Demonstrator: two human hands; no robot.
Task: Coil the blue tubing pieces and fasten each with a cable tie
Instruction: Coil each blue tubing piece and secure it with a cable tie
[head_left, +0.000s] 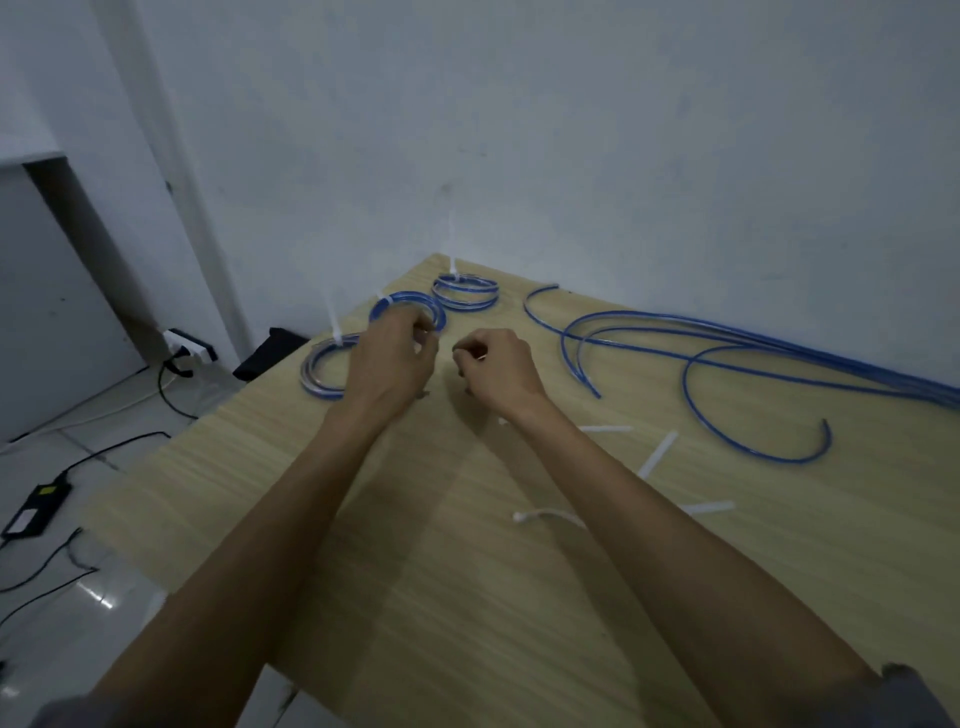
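At the surface's (467, 597) far corner, the middle coil (408, 306) is being gripped by the left hand (395, 358), apparently for tying; the right hand (498, 369) is curled, contents unclear.

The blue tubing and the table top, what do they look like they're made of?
The blue tubing looks like flexible plastic: smooth, slightly glossy, bending in loose curves without kinks. The table top looks like pale wood-grain laminate, matte with fine parallel streaks; real wood cannot be ruled out.

Wood-grain counter (467, 597) under the fingers. Left of the fingers, on the tiled floor (78, 467): white power strip (191, 347), black cables (104, 452), black adapter brick (36, 509). White wall (623, 130) beyond the fingers.
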